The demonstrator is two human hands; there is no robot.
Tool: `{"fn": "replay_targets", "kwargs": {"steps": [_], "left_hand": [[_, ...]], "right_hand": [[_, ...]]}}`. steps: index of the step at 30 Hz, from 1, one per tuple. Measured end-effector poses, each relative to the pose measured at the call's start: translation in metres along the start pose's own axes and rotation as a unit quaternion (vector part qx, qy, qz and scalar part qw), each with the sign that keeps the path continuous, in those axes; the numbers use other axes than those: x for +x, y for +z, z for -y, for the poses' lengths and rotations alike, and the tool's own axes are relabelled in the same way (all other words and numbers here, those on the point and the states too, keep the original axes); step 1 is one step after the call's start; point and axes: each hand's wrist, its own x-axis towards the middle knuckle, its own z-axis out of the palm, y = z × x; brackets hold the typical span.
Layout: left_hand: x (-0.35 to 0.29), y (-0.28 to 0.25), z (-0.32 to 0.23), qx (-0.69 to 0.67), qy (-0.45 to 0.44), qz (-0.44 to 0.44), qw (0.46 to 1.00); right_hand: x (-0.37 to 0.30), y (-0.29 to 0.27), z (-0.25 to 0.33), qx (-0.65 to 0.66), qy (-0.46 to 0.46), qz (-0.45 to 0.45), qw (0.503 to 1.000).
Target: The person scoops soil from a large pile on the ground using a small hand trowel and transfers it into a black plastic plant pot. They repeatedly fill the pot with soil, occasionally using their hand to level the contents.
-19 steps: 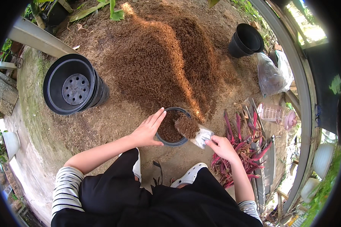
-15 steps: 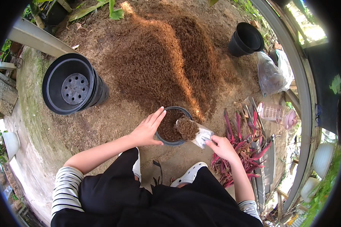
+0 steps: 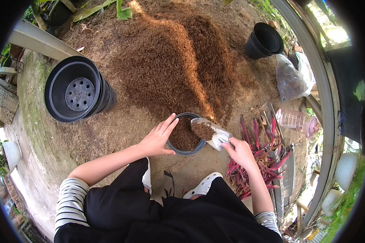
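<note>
A small black plant pot [image 3: 185, 153] stands on the ground in front of me, with brown fibrous potting mix [image 3: 184, 135] inside. My left hand [image 3: 157, 139] rests against its left rim, fingers stretched and thumb spread apart. In my right hand [image 3: 240, 152] is the handle of a hand trowel [image 3: 215, 135], gripped between thumb and fingers. Its pale metal blade is tilted over the pot's right rim, with some potting mix on it. Just beyond the pot rises a large heap of the same brown mix [image 3: 158, 69].
Stacked black pots [image 3: 79, 61] stand to the left, another black pot [image 3: 255, 47] at the far right. Near that one are a clear plastic bag [image 3: 293, 81] and a pink-lidded bottle [image 3: 298, 122] lying down. Cut purple-red plants [image 3: 253, 176] lie beside my right arm.
The trowel has shifted slightly right and tipped, and much of its load has gone from the blade. My left hand stays at the pot's rim.
</note>
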Motion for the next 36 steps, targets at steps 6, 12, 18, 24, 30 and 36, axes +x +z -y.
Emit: {"fn": "replay_targets", "kwargs": {"steps": [6, 12, 18, 24, 30, 36], "left_hand": [[0.0, 0.0, 0.0, -0.001, -0.002, 0.001, 1.0], [0.0, 0.0, -0.001, -0.001, -0.007, 0.006, 1.0], [0.0, 0.001, 0.001, -0.001, 0.002, -0.003, 1.0], [-0.003, 0.001, 0.002, 0.016, 0.0, -0.009, 1.0], [0.002, 0.0, -0.001, 0.022, 0.014, -0.006, 1.0], [0.002, 0.002, 0.0, 0.013, 0.0, 0.014, 1.0]], "right_hand": [[0.001, 0.024, 0.009, -0.024, -0.031, -0.109, 0.993], [-0.001, 0.04, -0.003, -0.061, -0.062, -0.184, 0.979], [0.003, 0.037, 0.002, -0.061, -0.068, -0.176, 0.98], [0.028, 0.06, -0.047, 0.08, 0.026, -0.206, 0.975], [0.074, 0.082, -0.137, 0.357, 0.243, -0.181, 0.884], [0.094, 0.119, -0.1, 0.337, 0.224, -0.136, 0.904]]}}
